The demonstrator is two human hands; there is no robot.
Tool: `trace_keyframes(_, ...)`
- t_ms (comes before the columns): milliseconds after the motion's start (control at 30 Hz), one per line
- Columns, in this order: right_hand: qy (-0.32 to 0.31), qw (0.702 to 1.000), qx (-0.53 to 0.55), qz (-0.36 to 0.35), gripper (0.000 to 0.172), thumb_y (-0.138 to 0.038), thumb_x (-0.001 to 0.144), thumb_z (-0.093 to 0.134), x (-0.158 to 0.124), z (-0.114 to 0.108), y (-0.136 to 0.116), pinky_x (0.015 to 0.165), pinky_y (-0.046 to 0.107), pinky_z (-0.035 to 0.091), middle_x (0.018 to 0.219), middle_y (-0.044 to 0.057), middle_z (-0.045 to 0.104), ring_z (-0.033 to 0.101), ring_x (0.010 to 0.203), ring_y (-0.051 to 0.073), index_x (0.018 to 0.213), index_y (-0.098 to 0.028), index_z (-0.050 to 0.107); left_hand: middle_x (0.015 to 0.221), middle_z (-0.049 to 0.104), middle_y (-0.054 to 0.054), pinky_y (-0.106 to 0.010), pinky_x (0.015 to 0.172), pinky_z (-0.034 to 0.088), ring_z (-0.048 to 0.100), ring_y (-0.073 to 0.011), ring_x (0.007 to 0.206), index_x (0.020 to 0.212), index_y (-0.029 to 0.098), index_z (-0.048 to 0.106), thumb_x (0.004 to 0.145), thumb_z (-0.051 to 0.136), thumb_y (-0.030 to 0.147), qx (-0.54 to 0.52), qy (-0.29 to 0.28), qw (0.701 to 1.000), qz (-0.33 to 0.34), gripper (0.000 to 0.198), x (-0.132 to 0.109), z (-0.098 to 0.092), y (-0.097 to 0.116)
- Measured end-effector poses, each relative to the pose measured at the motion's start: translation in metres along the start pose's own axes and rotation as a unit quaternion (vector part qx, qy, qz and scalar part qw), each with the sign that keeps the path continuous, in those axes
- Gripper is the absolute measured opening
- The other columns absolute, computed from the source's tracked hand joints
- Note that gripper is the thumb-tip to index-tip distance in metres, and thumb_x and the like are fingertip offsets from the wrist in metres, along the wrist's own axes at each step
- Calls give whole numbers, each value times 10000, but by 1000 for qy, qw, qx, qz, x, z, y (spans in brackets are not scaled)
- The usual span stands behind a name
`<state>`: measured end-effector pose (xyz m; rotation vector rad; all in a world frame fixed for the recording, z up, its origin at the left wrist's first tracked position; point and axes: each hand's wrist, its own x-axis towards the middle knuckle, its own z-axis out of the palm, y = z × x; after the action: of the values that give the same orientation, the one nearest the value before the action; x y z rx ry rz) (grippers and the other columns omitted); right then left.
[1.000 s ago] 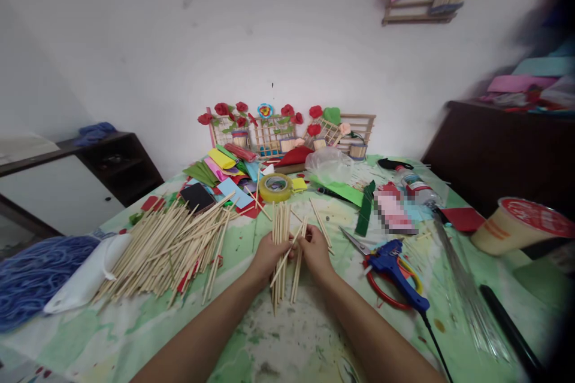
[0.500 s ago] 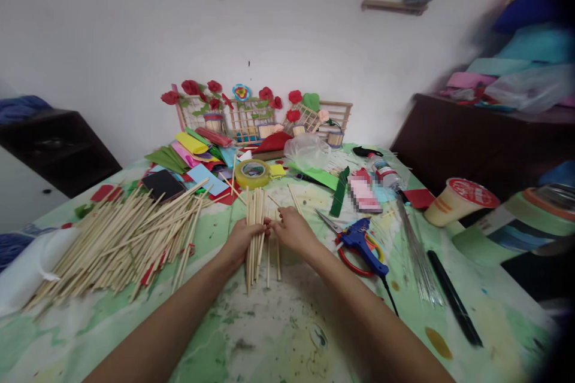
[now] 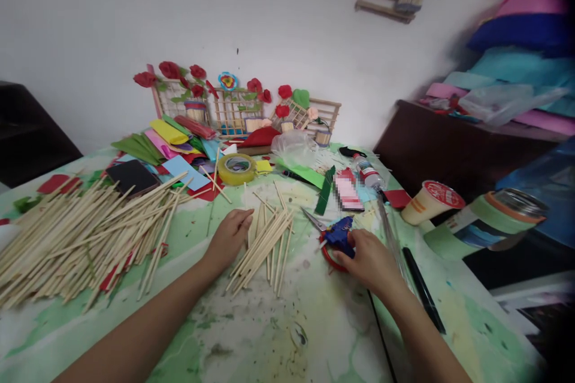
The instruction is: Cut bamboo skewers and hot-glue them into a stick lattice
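Note:
My left hand (image 3: 229, 236) rests at the left side of a loose bunch of thin wooden sticks (image 3: 265, 245), fingers curled together; what lies inside them, if anything, is hidden. The sticks lie slanted across one another on the table. On the right, my right hand (image 3: 371, 257) is closed round the handle of a blue hot glue gun (image 3: 339, 234), whose black cord runs down toward me. Under the glue gun are scissors with red handles (image 3: 331, 258), their blades (image 3: 313, 219) pointing up and left.
A big heap of sticks (image 3: 90, 239) covers the left side. Behind are yellow tape (image 3: 236, 169), coloured paper (image 3: 184, 172) and stick frames with red paper flowers (image 3: 238, 114). To the right stand a paper cup (image 3: 424, 203) and jar (image 3: 480, 224), near a black pen (image 3: 423, 290) and thin wires (image 3: 390, 227).
My left hand has let go of the upright stick bundle, which now lies tilted on the table. My right hand has moved right from the sticks and taken hold of the glue gun.

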<state>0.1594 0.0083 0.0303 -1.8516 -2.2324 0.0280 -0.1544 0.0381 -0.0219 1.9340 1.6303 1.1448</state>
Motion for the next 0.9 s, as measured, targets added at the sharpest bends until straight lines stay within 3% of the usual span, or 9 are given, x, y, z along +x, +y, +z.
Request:
trace_keyframes(133,-16,998,36,47,252,-370,704,581,-1,11,12,639,289,376,838,62,581,554,767,214,861,-180,528,975,546,-69,-326,773,460,543,-167,806,1132,161,551,827,427,321,5,-6,1000,-20,367,-1,2,-4)
trace_keyframes(267,-13,998,47,46,127,-262,725,520,-1,16,12,634,274,368,813,63,584,553,758,202,819,-176,520,981,533,-57,-308,724,463,532,-141,716,1120,176,551,808,442,279,7,-9,1000,-22,346,-2,2,-2)
trace_keyframes(433,16,998,60,29,180,-241,735,501,-6,13,33,690,285,394,872,90,597,558,812,214,890,-158,539,982,537,-62,-305,708,454,526,-144,711,1116,150,555,806,447,273,10,-20,999,-23,350,-2,2,0)
trace_keyframes(567,46,997,6,54,159,-192,709,495,-12,5,60,667,283,390,828,75,608,557,796,220,846,-177,573,945,531,-62,-307,716,447,520,-149,727,1139,133,543,809,436,258,17,-36,999,-18,369,-1,2,-1)
trace_keyframes(733,0,998,-36,58,276,-7,558,384,-11,3,79,587,245,353,644,15,579,538,683,180,630,-210,557,922,525,-55,-317,733,446,516,-153,733,1134,156,543,808,432,248,17,-42,999,-14,357,-1,2,-1)
trace_keyframes(900,1,998,-35,59,289,-23,555,385,-8,9,82,608,250,377,683,27,595,552,694,184,693,-202,566,946,527,-59,-318,743,444,520,-154,738,1131,161,544,801,431,243,11,-38,999,-15,358,-2,1,1)
